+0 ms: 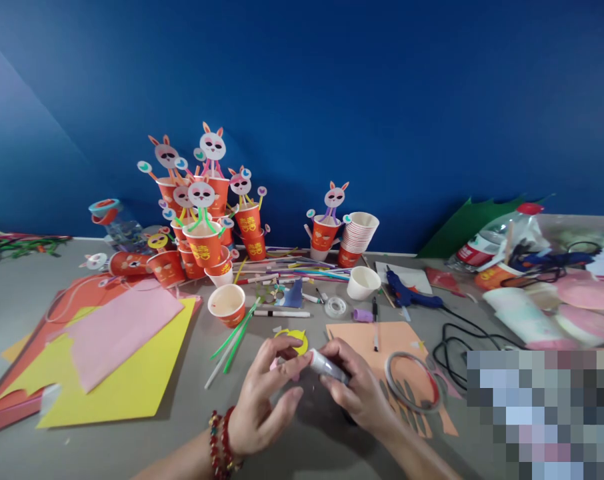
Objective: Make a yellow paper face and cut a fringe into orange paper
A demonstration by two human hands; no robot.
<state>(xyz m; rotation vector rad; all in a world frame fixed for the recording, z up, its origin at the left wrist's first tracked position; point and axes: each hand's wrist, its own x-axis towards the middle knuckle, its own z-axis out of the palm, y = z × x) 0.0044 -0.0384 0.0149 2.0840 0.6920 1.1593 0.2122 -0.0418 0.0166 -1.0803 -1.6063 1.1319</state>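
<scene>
My right hand (357,387) is closed around a short white-and-grey tube (326,365), its end pointing left; the frames do not show what kind of tube it is. Close to that end is my left hand (269,400), fingers spread, with a forefinger tip at or almost at the tube. Partly hidden behind the left fingers lie a yellow paper cutout (298,340) and some pink paper (274,364). Under and beyond my right hand spreads a peach paper sheet (352,329), with a roll of tape (388,373) on it.
Red paper cups with rabbit figures (202,247) stand in stacks at the back left. Coloured paper sheets (132,373) cover the left side. A blue glue gun (407,290) with a black cord, a white cup (363,283) and several straws (239,333) lie around. A blurred patch hides the lower right.
</scene>
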